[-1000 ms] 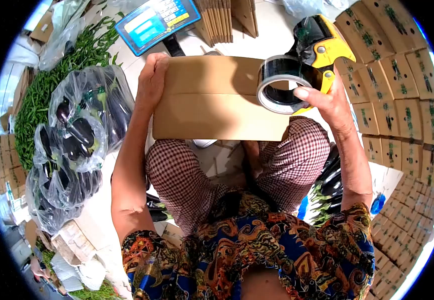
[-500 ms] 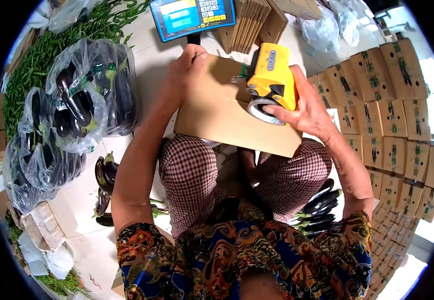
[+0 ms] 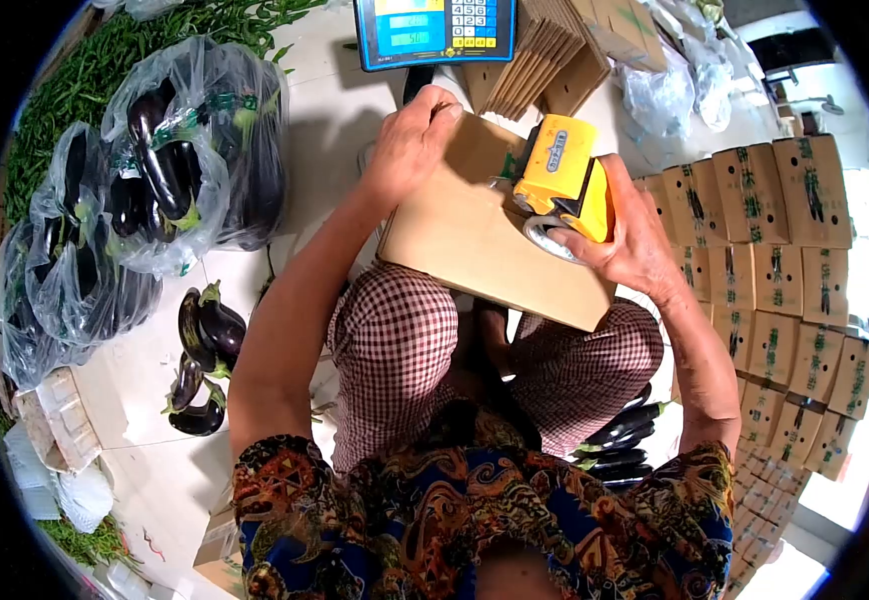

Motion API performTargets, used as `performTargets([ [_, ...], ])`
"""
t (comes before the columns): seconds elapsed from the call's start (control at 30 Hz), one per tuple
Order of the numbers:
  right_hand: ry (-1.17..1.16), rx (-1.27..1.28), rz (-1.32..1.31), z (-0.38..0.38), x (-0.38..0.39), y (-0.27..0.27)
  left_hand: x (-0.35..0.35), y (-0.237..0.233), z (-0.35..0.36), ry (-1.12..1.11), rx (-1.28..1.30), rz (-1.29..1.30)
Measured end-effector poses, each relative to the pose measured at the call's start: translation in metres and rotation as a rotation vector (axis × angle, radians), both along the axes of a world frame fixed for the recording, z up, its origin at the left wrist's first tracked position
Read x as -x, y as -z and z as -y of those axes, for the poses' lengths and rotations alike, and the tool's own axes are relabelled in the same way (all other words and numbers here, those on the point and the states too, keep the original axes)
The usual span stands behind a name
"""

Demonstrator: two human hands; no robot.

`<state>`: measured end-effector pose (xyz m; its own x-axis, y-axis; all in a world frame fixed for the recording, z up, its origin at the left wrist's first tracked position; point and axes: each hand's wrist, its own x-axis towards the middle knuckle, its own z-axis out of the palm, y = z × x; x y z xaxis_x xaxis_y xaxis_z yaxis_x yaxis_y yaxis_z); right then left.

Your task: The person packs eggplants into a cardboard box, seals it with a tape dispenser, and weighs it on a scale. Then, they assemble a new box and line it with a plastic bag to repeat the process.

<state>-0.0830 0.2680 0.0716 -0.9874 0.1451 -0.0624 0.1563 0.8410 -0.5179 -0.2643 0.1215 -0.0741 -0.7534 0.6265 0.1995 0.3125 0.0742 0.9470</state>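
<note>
At centre frame the box (image 3: 475,245) lies tilted across the lap (image 3: 395,340), the left hand (image 3: 410,150) curling its fingers tight over the far corner to steady it, and the right hand (image 3: 635,245), closed round the tape gun (image 3: 560,180), presses it onto the top face.

Yellow tape dispenser (image 3: 558,175) against a plain brown cardboard box (image 3: 475,240)
Near, trousers (image 3: 395,340) checked red and white, blouse (image 3: 475,510) swirled blue, orange and black. Left, aubergines (image 3: 200,330) dark purple with green caps. Far, scale (image 3: 435,30) blue. Right, tan cartons (image 3: 775,240) printed green.
</note>
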Motion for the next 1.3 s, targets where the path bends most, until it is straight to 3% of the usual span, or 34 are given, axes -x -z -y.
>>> performTargets([
  [0.1, -0.038, -0.035, 0.027, -0.001, 0.000, 0.002, 0.002, 0.005, -0.005, -0.140, -0.099, -0.246],
  [0.2, 0.004, -0.050, 0.010, -0.003, -0.002, 0.004, -0.013, -0.015, 0.006, -0.193, -0.304, -0.221],
  [0.33, -0.003, -0.050, 0.008, -0.001, -0.001, 0.006, -0.047, -0.076, 0.039, 0.146, -0.220, 0.444],
  [0.43, -0.019, -0.050, 0.025, 0.000, 0.002, 0.003, -0.049, -0.062, 0.038, 0.389, -0.199, 0.619],
  [0.57, -0.056, -0.069, 0.032, 0.004, 0.005, 0.000, -0.046, -0.047, 0.032, 0.337, -0.312, 0.762],
  [0.67, -0.075, -0.092, 0.027, 0.005, 0.007, 0.000, -0.045, -0.058, 0.035, 0.318, -0.363, 1.076],
  [0.77, -0.060, -0.074, 0.016, 0.005, 0.009, 0.003, -0.047, -0.051, 0.034, 0.335, -0.276, 0.794],
  [0.87, -0.099, -0.107, 0.042, 0.006, 0.013, 0.002, -0.046, -0.035, 0.027, 0.324, -0.358, 0.696],
  [0.97, -0.148, -0.175, 0.094, 0.005, 0.017, 0.001, -0.039, -0.022, 0.025, 0.096, -0.271, 0.291],
  [1.03, -0.174, -0.166, 0.119, 0.007, 0.017, 0.001, -0.037, -0.032, 0.032, 0.091, -0.273, 0.380],
  [1.1, -0.176, -0.170, 0.154, 0.010, 0.019, -0.004, -0.026, -0.046, 0.045, 0.083, -0.087, 0.409],
  [1.17, -0.172, -0.207, 0.165, 0.005, 0.013, -0.005, -0.003, -0.022, 0.072, 0.074, -0.192, 0.402],
  [1.23, -0.171, -0.220, 0.160, -0.003, 0.006, -0.005, 0.026, -0.008, 0.100, -0.125, -0.208, 0.598],
  [1.3, -0.193, -0.272, 0.175, 0.003, 0.008, -0.007, 0.040, 0.011, 0.119, -0.105, -0.287, 0.689],
])
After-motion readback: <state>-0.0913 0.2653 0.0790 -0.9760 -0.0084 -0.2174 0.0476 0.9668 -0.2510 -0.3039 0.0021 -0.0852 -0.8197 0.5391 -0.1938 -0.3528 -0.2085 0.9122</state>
